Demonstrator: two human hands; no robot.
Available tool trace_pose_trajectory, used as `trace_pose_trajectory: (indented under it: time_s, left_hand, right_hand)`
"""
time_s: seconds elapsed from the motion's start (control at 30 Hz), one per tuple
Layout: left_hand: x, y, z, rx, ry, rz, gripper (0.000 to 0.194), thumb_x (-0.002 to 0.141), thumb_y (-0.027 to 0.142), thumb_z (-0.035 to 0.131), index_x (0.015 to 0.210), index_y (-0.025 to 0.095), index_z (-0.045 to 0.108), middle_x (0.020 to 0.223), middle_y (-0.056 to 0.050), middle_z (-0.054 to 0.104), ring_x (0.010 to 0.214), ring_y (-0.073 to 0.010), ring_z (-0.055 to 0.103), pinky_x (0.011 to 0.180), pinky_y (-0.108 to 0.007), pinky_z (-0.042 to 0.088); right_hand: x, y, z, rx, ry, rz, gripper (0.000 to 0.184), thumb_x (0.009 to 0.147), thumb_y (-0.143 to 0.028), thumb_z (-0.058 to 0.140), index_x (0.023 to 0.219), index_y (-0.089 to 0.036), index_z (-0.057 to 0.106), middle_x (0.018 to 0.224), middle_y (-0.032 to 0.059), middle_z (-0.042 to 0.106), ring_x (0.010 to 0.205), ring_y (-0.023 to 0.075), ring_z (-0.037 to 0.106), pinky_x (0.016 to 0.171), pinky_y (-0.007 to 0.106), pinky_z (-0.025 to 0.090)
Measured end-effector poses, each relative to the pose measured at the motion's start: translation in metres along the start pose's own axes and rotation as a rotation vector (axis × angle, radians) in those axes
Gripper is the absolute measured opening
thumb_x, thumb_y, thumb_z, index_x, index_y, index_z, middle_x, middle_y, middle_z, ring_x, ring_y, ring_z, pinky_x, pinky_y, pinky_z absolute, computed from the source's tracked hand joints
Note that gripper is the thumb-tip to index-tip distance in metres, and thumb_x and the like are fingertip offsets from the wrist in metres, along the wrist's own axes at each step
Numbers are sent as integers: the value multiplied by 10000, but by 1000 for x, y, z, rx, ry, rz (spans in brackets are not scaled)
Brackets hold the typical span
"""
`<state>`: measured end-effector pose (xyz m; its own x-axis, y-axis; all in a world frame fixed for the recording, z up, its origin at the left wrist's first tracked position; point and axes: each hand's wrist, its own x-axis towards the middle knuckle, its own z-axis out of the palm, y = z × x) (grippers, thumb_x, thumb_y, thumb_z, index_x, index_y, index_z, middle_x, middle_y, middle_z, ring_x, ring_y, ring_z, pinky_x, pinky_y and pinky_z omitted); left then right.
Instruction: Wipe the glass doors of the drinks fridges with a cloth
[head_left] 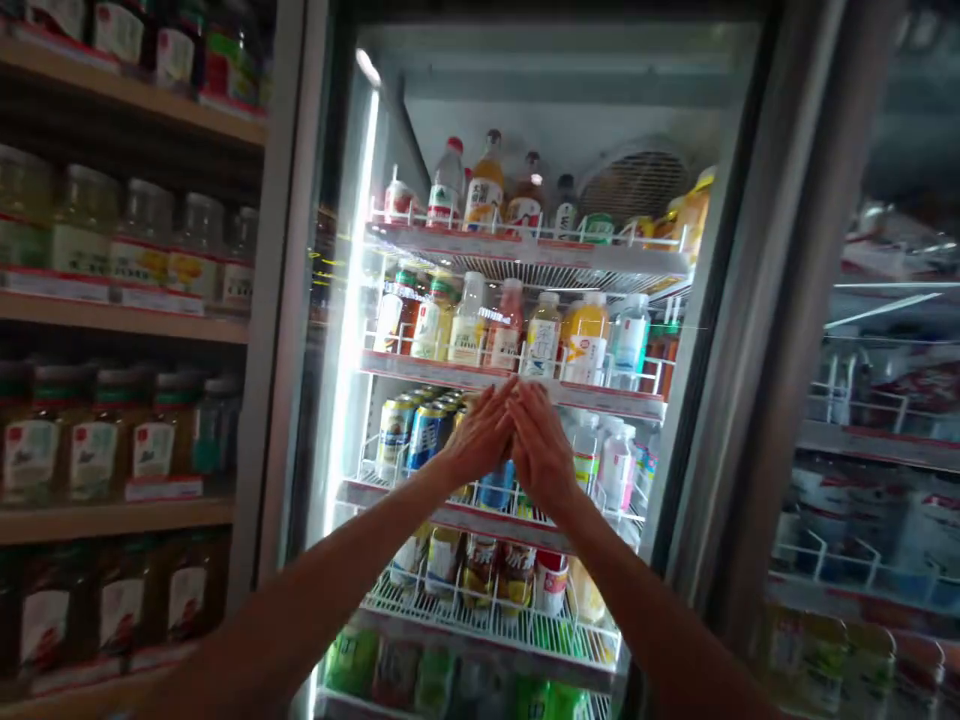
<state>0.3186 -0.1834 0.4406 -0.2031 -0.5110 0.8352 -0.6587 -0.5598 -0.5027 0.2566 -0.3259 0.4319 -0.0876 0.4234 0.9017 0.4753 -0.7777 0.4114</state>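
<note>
Both arms reach forward to the middle of a lit drinks fridge (pixel 540 375). My left hand (pixel 480 435) and my right hand (pixel 541 445) meet at the fingertips, forming a peak. Their fingers are stretched out and hold nothing. Just above the fingertips runs a shelf edge with bottles, among them a pink bottle (pixel 505 325) and a bottle with a pale label (pixel 542 335). Behind the hands are cans, including a blue can (pixel 426 437), partly hidden. I cannot tell whether the hands touch glass.
Wooden shelves (pixel 120 315) with several rows of jars and bottles stand at the left. A metal door frame (pixel 780 330) edges the fridge on the right, with another cooler (pixel 870 440) beyond it. A bright light strip (pixel 352 300) runs down the fridge's left side.
</note>
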Motion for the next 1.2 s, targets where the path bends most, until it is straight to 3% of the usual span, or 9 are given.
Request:
trace_pose_trajectory:
  time_s: [0.17, 0.27, 0.37, 0.47, 0.57, 0.73, 0.97, 1.13, 1.2]
  left_hand:
    - [-46, -34, -17, 89, 78, -237, 863, 814, 548, 454, 1431, 110, 38, 1479, -189, 154, 1384, -286, 90, 1106, -508, 138]
    - [-68, -62, -31, 146, 61, -337, 856, 802, 570, 466, 1433, 139, 81, 1481, -167, 168, 1382, -288, 110, 1111, -500, 121]
    - [-79, -82, -42, 199, 122, -504, 708, 867, 499, 386, 1428, 142, 144, 1482, -157, 177, 1382, -281, 119, 1109, -503, 115]
    - [-83, -93, -45, 232, 141, -568, 652, 893, 460, 335, 1429, 139, 148, 1488, -156, 146, 1382, -289, 113, 1102, -519, 109]
    - [-87, -95, -44, 229, 142, -548, 659, 895, 456, 326, 1433, 139, 118, 1493, -150, 116, 1382, -298, 100, 1100, -527, 98]
    - [-74, -106, -49, 215, 181, -451, 640, 892, 428, 359, 1433, 173, 131, 1490, -124, 159, 1379, -275, 138, 1108, -497, 116]
    - [-20, -157, -69, 211, 246, -475, 595, 898, 442, 331, 1415, 172, 214, 1485, -114, 189, 1381, -261, 139, 1102, -482, 138]
    - [-11, -165, -68, 212, 272, -466, 586, 899, 438, 338, 1416, 192, 210, 1481, -107, 204, 1379, -260, 146, 1097, -495, 142]
    - [-13, -165, -66, 220, 274, -452, 588, 898, 434, 340, 1416, 189, 209, 1479, -108, 207, 1379, -259, 145, 1099, -490, 144]
  right_hand:
    - [13, -22, 37, -202, -191, -30, 446, 867, -296, 450, 1310, -258, 417, 1419, 37, 379, 1363, 237, 223, 1103, 476, 257]
    - [13, -14, 36, -313, -207, -39, 416, 865, -309, 462, 1281, -303, 444, 1415, 2, 388, 1359, 229, 227, 1117, 513, 163]
    - [12, 24, 4, -449, -95, 71, 368, 879, -284, 429, 1243, -301, 484, 1377, 24, 436, 1334, 223, 283, 1095, 535, 178]
    - [16, 63, -29, -622, 179, 378, 384, 883, -294, 406, 1254, -238, 486, 1375, 102, 416, 1315, 288, 301, 1029, 601, 242]
    - [23, 55, -22, -645, 316, 495, 436, 880, -286, 401, 1306, -197, 431, 1411, 135, 335, 1333, 318, 239, 1027, 609, 258]
    - [30, 10, 18, -490, -139, 61, 508, 848, -242, 456, 1344, -307, 366, 1427, 29, 336, 1363, 258, 191, 1096, 509, 243]
    - [78, 73, -17, -730, 374, 562, 454, 893, -297, 354, 1319, -160, 426, 1363, 173, 397, 1296, 309, 302, 1015, 586, 276]
    - [96, 40, 16, -605, -23, 86, 436, 878, -259, 387, 1312, -279, 426, 1405, 31, 380, 1355, 243, 208, 1086, 485, 255]
    - [103, 51, 6, -644, 42, 158, 425, 882, -276, 378, 1303, -273, 434, 1382, 46, 410, 1330, 248, 266, 1062, 493, 284]
